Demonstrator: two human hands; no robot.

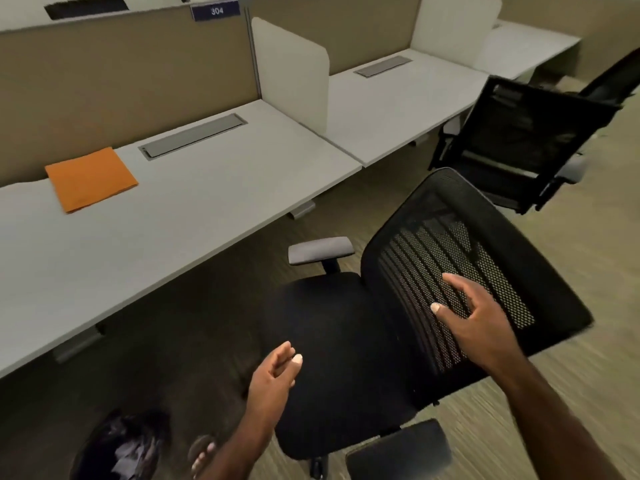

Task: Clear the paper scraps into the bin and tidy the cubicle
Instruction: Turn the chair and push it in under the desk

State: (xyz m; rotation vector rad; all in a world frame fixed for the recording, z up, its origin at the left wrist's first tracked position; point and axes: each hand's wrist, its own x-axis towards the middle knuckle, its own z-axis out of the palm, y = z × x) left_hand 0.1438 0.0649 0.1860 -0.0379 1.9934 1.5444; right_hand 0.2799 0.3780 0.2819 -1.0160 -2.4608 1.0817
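Reaching over the chair [332, 341], the right hand [474, 317] is spreading its fingers, empty, at the mesh backrest; the left hand [273, 379] is hanging half-curled, holding nothing. Paper scraps [130, 452] are lying in the bin [93, 448] bottom left; an orange folder [90, 178] is resting on the desk [194, 202].

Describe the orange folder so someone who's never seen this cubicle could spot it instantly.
Start at the long grey desk under the tan partition with the "304" sign. On its left part, just left of the grey cable hatch set into the desktop, lies the orange folder, flat and slightly askew. It is the only loose item and the only bright colour on the desk.
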